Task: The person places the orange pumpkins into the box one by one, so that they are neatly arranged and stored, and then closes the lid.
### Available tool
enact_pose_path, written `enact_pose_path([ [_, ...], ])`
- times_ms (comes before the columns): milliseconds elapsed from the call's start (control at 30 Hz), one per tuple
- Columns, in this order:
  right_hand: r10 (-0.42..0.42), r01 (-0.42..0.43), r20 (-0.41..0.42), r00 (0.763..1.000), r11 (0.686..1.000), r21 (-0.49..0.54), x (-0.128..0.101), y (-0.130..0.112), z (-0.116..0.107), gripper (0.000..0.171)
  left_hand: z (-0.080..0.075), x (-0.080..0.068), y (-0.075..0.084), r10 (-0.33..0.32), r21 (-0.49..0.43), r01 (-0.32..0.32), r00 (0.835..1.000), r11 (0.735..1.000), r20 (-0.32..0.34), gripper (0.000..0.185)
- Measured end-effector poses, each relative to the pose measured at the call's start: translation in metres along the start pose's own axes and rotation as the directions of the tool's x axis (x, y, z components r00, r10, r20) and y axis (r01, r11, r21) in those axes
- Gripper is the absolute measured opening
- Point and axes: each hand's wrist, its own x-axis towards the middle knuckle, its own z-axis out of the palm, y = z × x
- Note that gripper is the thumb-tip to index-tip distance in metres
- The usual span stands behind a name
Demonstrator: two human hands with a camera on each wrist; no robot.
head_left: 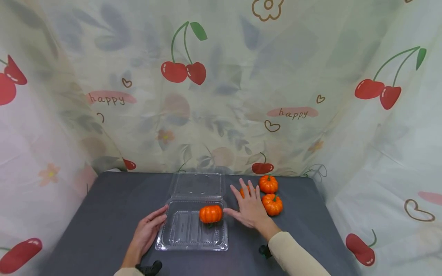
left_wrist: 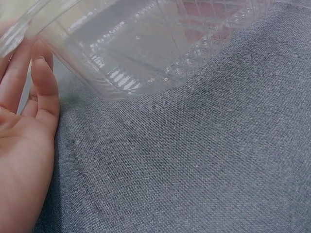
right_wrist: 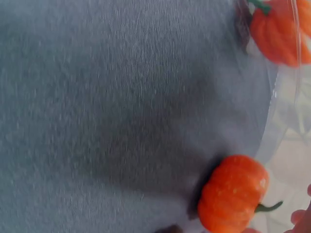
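Orange pumpkins: one [head_left: 210, 214] in the clamshell [head_left: 186, 237], three outside.

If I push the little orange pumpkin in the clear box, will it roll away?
Probably not far. The pumpkin looks squat and ribbed, so it would likely wobble or slide rather than roll, and the walls of the clear box should stop it. It looks small and probably light, so the thin box, steadied by the left hand, might shift too.

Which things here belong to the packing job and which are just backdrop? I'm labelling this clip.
In the job:
clear clamshell box, lid open
pumpkin in the box
loose pumpkins
left hand at the box's edge
right hand, open

Backdrop:
grey tablecloth
cherry-print curtain
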Motion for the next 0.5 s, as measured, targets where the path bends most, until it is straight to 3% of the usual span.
enact_pose_path([
  [267, 0.011, -0.011, -0.014, 1.000, 1.000, 0.019, 0.004, 0.020, -0.002, 0.095, 0.000, 0.000, 0.001, -0.008, -0.003, 0.008, 1.000, 1.000, 0.003, 0.060],
  [500, 0.031, -0.032, 0.035, 0.999, 1.000, 0.001, 0.008, 0.037, 0.002, 0.099, 0.001, -0.001, 0.001, -0.001, -0.019, 0.001, 1.000, 1.000, 0.007, 0.059],
])
